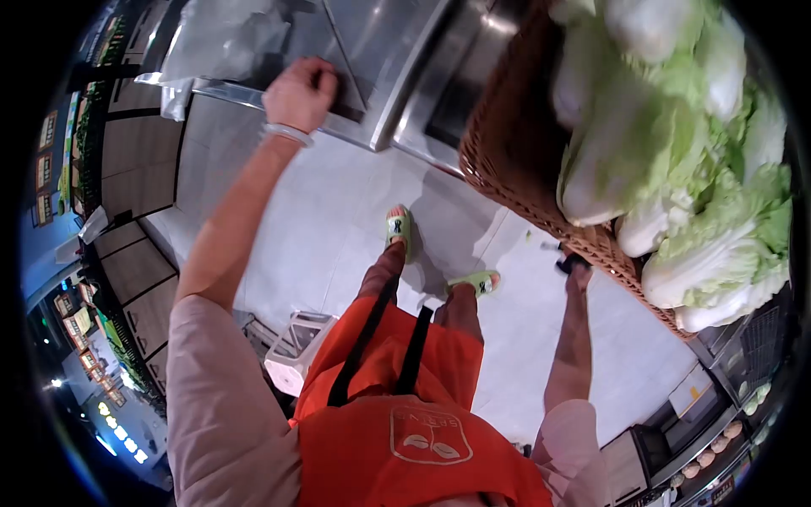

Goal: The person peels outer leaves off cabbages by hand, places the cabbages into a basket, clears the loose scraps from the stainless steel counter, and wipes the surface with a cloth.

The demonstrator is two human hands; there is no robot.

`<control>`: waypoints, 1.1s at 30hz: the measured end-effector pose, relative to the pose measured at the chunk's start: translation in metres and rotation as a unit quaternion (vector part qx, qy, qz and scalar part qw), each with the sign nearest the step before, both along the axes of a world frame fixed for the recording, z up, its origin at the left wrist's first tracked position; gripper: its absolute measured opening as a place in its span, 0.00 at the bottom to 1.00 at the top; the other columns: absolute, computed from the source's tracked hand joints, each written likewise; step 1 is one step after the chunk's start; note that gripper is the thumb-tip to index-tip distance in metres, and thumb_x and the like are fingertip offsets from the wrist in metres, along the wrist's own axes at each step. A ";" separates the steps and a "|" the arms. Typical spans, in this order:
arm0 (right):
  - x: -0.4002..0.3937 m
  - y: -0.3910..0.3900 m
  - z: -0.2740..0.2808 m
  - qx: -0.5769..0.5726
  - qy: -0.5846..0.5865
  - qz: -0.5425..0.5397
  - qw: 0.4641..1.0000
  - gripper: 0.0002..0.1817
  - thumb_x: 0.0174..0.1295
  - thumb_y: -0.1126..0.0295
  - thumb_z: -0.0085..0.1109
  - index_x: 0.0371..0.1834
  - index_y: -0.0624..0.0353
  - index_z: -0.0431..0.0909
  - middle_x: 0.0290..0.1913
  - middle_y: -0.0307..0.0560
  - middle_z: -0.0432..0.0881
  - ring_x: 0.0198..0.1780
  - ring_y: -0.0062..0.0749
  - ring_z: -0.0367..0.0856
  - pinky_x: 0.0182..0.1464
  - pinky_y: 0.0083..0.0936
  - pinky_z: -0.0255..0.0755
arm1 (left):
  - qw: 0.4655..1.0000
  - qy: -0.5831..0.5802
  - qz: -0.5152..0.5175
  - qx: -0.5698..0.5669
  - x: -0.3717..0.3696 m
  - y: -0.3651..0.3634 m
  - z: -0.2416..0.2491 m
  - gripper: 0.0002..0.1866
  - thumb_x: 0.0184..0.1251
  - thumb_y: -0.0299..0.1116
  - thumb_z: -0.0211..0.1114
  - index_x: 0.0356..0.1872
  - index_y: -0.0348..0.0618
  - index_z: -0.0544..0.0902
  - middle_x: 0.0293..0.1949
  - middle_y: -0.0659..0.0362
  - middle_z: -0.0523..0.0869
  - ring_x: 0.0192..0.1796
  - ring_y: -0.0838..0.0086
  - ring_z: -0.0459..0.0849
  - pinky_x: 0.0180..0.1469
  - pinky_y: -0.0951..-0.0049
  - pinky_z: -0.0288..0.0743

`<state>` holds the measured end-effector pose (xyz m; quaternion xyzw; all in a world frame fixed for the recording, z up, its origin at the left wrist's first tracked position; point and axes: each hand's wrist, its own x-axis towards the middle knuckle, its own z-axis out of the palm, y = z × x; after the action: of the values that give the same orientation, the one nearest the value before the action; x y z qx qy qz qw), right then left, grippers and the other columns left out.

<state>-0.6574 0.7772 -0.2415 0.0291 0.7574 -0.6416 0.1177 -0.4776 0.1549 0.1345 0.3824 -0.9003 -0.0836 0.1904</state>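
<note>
My left hand (300,95), with a pale band at the wrist, is over the front edge of the stainless steel counter (359,38). Its fingers are curled in, and whatever they may hold is hidden. A clear plastic bag (224,42) lies on the counter just beyond this hand. My right hand (579,275) hangs low beside a brown wicker basket (528,198), whose rim partly hides it. The fingers are closed around a small black object (564,262) with a greyish tip; I cannot tell its kind. Napa cabbages (621,144) are heaped in the basket.
Beneath me is a pale tiled floor (355,182). A white plastic stool (297,346) stands behind me on the left. Wooden cabinets (139,160) line the left side. Shelves with round produce (718,444) are at the lower right.
</note>
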 end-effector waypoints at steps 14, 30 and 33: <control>0.216 -0.031 0.327 0.114 -0.320 -0.138 0.930 0.20 0.46 0.74 0.48 0.44 0.69 0.75 0.35 0.54 0.80 0.30 0.41 0.79 0.33 0.34 0.77 | 0.893 -0.393 -0.192 0.105 -0.016 -0.039 0.052 0.11 0.49 0.30 0.66 0.36 0.44 0.84 0.41 0.54 0.85 0.48 0.60 0.82 0.46 0.64 0.77; 0.239 -0.060 0.359 0.093 -0.369 -0.106 0.919 0.18 0.49 0.80 0.49 0.45 0.70 0.75 0.33 0.52 0.80 0.27 0.38 0.80 0.30 0.29 0.77 | 0.820 -0.214 -0.466 0.255 -0.037 -0.030 0.012 0.09 0.47 0.32 0.67 0.31 0.44 0.80 0.35 0.55 0.82 0.43 0.59 0.81 0.44 0.62 0.75; 0.213 -0.077 0.354 0.085 -0.345 -0.083 0.931 0.17 0.48 0.80 0.49 0.43 0.71 0.75 0.31 0.51 0.80 0.26 0.39 0.80 0.29 0.30 0.77 | 0.827 -0.216 -0.445 0.267 -0.037 -0.028 0.015 0.09 0.47 0.32 0.66 0.31 0.45 0.80 0.35 0.57 0.82 0.43 0.61 0.81 0.44 0.63 0.74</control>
<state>-0.4449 0.7005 0.1123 0.3215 0.7164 -0.5331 0.3151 -0.5145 0.1269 0.1494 -0.0154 -0.9336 -0.3115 -0.1761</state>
